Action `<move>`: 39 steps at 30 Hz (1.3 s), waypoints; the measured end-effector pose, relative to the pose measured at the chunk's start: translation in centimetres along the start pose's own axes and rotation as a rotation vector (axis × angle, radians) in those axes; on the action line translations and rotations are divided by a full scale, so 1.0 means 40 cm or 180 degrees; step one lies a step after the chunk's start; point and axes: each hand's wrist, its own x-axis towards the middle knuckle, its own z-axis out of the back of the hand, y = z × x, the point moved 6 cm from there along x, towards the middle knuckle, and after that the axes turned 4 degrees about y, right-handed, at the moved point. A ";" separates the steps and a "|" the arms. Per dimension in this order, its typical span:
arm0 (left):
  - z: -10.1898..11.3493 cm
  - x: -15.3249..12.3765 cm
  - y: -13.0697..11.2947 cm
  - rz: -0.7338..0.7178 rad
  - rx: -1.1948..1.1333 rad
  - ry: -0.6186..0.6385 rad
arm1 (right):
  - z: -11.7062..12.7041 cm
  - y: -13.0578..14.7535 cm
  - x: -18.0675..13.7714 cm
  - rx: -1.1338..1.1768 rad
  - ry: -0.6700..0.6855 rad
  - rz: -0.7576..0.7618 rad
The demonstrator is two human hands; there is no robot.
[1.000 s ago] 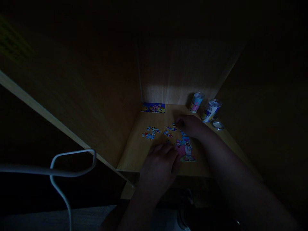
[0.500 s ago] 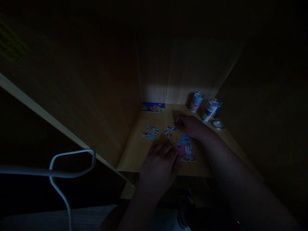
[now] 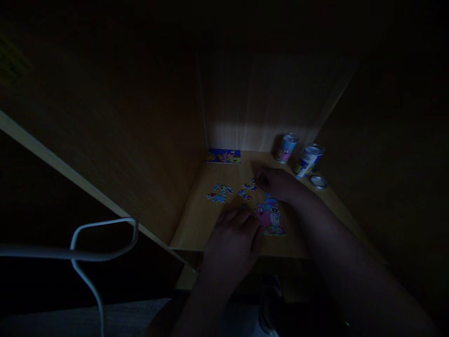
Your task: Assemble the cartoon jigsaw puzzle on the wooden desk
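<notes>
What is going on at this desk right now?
A person works on a jigsaw in dim light. The left hand rests beside the joined part of the puzzle, while the right hand reaches to the loose pieces further back. More pieces lie to the left. A picture card leans at the back wall, and two cans and a lid stand on the right.

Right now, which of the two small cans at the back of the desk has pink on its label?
The left can, the one nearer the back wall. Its label shows pink, while the right can, next to the loose round lid, looks mostly white and blue.
</notes>
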 end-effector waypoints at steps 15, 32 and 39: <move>0.003 0.003 -0.002 0.0041 0.0033 0.0009 | -0.003 0.001 0.001 -0.0101 -0.0023 0.0023; -0.006 0.000 0.003 0.0019 0.0015 0.0005 | -0.004 -0.001 0.003 -0.0030 0.0000 0.0048; -0.003 0.000 0.001 0.0039 0.0041 -0.0012 | -0.006 -0.006 0.005 -0.0007 -0.0052 0.0073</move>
